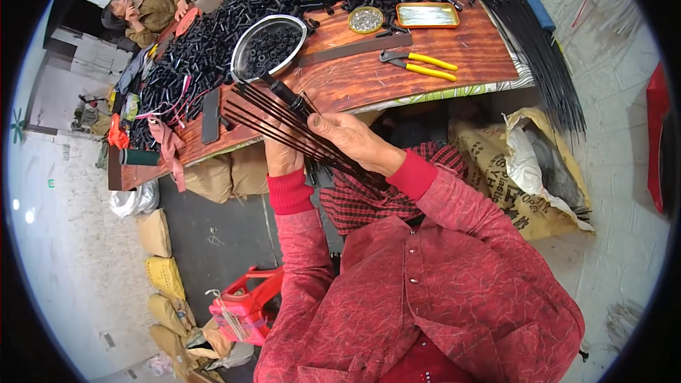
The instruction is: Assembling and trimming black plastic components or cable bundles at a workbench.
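Observation:
A bundle of thin black rods (259,115) slants across in front of me, just off the table's near edge. Behind it is my left hand (282,152), closed around the rods with its fingers largely hidden. My right hand (358,143) is closed too, its thumb pressed on a short black tubular fitting (287,93) at the upper side of the bundle. The lower rod ends reach down over a red-and-black checked cloth (347,206) on my lap. Whether the fitting sits on one of the rods is hard to make out.
On the wooden table (454,46) are a metal bowl of small black rings (237,57), yellow-handled pliers (433,64), an orange tray of pale pins (427,15), a round dish (365,20), a phone (211,116) and heaped black fittings (191,64). Long rods (539,50) overhang right. Another person (156,7) sits far left.

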### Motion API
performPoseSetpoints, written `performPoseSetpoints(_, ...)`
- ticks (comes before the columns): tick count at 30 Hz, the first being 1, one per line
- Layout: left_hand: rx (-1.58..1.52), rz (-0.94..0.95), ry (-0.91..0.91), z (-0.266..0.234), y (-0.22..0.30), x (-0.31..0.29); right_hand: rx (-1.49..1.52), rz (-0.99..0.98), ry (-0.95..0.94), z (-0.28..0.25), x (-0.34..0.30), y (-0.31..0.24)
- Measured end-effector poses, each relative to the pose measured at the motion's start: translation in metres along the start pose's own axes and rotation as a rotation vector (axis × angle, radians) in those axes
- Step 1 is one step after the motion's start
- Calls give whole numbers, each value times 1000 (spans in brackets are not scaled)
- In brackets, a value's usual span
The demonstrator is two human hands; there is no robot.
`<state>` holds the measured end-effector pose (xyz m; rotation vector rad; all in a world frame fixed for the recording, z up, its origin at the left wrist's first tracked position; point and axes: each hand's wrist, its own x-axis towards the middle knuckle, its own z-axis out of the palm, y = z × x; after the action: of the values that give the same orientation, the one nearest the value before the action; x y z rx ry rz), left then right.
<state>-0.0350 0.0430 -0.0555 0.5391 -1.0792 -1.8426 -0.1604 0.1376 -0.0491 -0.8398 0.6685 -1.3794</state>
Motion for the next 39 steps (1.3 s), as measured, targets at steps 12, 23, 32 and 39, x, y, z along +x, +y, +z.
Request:
performPoseSetpoints(12,-162,108,-20,6,13,-13,-126,54,52,-15,19,15)
performPoseSetpoints(23,689,301,88,40,40,-26,-110,31,32,-12,15,8)
performPoseSetpoints(32,909,377,42,43,50,-27,-58,44,-27,-17,17,10)
performPoseSetpoints(39,849,360,93,37,40,-24,-92,78,-31,-20,15,8)
